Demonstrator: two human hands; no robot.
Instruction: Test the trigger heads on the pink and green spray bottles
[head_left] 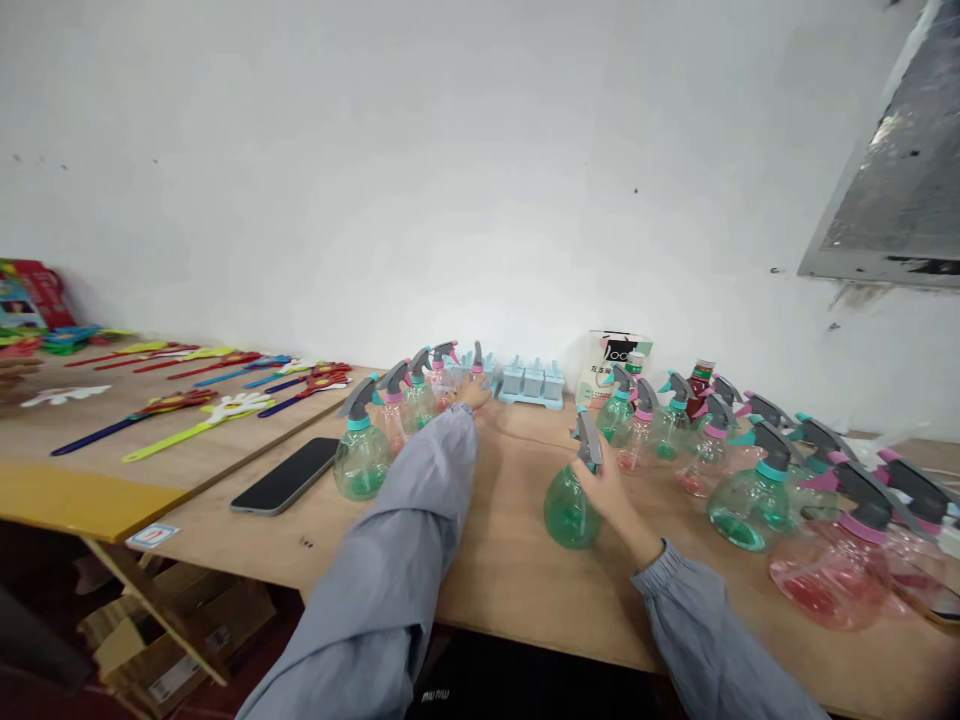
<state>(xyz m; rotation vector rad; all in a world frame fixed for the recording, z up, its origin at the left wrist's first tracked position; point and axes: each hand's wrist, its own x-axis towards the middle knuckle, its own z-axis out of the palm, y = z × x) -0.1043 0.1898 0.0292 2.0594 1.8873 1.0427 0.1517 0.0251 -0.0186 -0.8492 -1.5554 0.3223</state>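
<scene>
My right hand is closed around the neck of a green spray bottle with a grey trigger head, upright over the table's middle. At the far end of the left row, my left hand is closed at a pink-collared spray bottle; its lower part is mostly hidden by the hand. Beside my left forearm stands a row of green and pink spray bottles, the nearest a green spray bottle with a turquoise collar. Light blue popsicle molds sit behind, near the wall.
More spray bottles, among them a pink one, crowd the right side. A phone lies left. Hand-shaped clappers cover the left table, where another person's hand shows. A printed box stands by the wall.
</scene>
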